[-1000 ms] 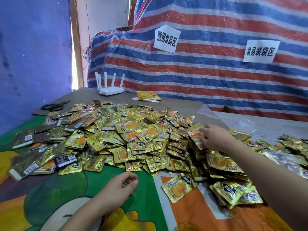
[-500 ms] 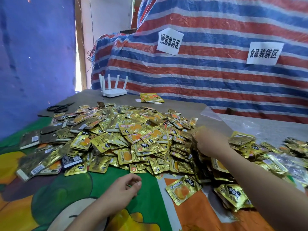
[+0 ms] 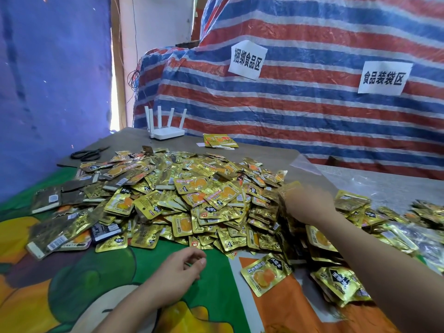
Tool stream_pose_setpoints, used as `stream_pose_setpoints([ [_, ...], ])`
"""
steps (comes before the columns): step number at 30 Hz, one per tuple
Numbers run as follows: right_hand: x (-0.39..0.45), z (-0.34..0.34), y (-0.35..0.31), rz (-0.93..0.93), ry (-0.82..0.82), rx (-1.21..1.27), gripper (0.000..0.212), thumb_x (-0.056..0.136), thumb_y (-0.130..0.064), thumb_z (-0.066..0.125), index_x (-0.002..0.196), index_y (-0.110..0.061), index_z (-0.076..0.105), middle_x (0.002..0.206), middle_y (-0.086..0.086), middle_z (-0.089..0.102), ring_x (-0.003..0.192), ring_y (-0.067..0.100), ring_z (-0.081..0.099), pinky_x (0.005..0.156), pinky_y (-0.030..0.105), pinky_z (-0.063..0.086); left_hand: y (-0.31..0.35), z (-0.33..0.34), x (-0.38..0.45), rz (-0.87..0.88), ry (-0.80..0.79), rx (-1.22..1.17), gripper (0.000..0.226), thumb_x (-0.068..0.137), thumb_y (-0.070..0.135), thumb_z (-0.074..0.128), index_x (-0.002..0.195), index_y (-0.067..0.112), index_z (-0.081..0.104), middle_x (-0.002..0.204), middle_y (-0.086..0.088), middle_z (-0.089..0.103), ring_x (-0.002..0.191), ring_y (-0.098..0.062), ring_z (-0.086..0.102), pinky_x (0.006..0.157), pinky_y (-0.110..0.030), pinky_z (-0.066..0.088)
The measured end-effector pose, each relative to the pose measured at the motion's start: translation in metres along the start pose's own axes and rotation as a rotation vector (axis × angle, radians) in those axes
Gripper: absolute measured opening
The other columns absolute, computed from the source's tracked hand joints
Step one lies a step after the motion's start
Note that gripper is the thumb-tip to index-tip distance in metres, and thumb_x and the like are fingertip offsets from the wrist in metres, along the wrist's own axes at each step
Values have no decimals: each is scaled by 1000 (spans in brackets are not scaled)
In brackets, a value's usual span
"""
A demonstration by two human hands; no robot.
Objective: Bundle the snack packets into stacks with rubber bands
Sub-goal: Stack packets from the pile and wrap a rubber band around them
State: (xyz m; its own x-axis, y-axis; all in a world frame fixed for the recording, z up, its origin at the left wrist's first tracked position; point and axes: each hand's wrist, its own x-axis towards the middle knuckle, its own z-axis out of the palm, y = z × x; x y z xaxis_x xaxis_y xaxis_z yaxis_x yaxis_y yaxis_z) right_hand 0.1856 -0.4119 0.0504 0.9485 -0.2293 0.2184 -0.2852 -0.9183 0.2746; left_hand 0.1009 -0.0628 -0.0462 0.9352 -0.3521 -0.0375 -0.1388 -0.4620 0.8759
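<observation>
Many packets [image 3: 192, 195] under right grip [image 3: 310, 205]

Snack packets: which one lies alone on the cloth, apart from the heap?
The gold packet face up on the orange patch of cloth, between the left hand and the right forearm; bare cloth surrounds most of it.

Gold packets [image 3: 192, 195], white router [image 3: 167, 133]

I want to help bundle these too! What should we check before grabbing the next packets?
1. Plenty of loose packets in the pile: ok.
2. Right hand is at the pile: ok, but it is blurred, so what it holds: cannot tell.
3. Left hand is free, resting on the cloth: ok.
4. Rubber bands within reach: cannot tell, none plainly visible.
5. Scissors are away from the hands: ok.
</observation>
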Motion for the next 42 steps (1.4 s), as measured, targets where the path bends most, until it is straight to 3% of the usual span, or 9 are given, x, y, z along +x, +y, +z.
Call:
stream_pose_setpoints([
  [7, -11, -25, -53, -278, 196, 160, 35, 99, -39, 43, 121, -17, 59, 117, 5, 62, 107, 22, 59, 89, 38, 50, 14, -15, 26, 81, 214, 183, 11, 99, 29, 55, 94, 31, 64, 92, 11, 65, 85, -5, 61, 73, -22, 50],
  [10, -9, -34, -88, -487, 172, 117, 22, 98, -15, 46, 113, -16, 62, 107, 1, 64, 97, 20, 59, 81, 33, 48, 27, -36, 51, 108, 314, 345, 16, 99, 27, 51, 90, 25, 63, 85, 8, 63, 78, -7, 59, 66, -27, 49],
  [14, 13, -41, -121, -688, 90, -31, 28, 95, 0, 49, 116, -14, 61, 102, 3, 64, 89, 20, 61, 72, 30, 43, 44, -60, 96, 130, 354, 663, 23, 101, 29, 47, 100, 13, 63, 101, -3, 63, 91, -20, 58, 79, -38, 51],
  [19, 53, -42, -150, -782, -34, -41, 38, 93, -10, 64, 129, -17, 57, 123, 3, 63, 106, 23, 62, 89, 37, 54, 52, -73, 157, 130, 295, 981, 32, 100, 31, 51, 125, 12, 54, 122, -8, 57, 114, -27, 53, 98, -44, 47],
  [23, 77, -32, -169, -854, -68, -131, 58, 89, -18, 72, 142, -21, 48, 144, 2, 50, 127, 24, 52, 104, 43, 46, 52, -70, 195, 25, 259, 1008, 47, 95, 30, 61, 135, 12, 45, 131, -10, 53, 121, -29, 49, 102, -43, 45],
  [27, 85, -20, -177, -886, -20, -132, 59, 90, -18, 70, 144, -21, 45, 144, 4, 49, 134, 24, 46, 112, 41, 33, 43, -68, 210, -65, 210, 1018, 69, 92, 29, 67, 147, 12, 29, 129, -14, 55, 118, -32, 53, 93, -44, 46],
  [32, 78, -19, -164, -863, 56, 19, 40, 93, -20, 66, 130, -16, 53, 132, 6, 54, 123, 22, 50, 108, 36, 37, 42, -73, 205, -91, 339, 949, 64, 86, 17, 73, 140, 10, 38, 135, -14, 44, 125, -31, 42, 100, -42, 42],
  [37, 52, -6, -137, -746, -146, 351, 28, 94, -25, 66, 114, -20, 48, 102, -1, 61, 92, 18, 59, 80, 34, 53, 38, -103, 182, -136, 256, 750, 38, 88, 12, 66, 125, 15, 54, 112, -4, 59, 98, -20, 60, 85, -33, 55],
  [42, 49, -9, -122, -882, -84, 194, 25, 88, -33, 65, 108, -31, 49, 98, -10, 52, 88, 11, 52, 79, 24, 36, 54, -133, 157, -149, 37, 808, 71, 92, 28, 58, 153, 12, 27, 154, -9, 38, 133, -25, 45, 103, -33, 42],
])
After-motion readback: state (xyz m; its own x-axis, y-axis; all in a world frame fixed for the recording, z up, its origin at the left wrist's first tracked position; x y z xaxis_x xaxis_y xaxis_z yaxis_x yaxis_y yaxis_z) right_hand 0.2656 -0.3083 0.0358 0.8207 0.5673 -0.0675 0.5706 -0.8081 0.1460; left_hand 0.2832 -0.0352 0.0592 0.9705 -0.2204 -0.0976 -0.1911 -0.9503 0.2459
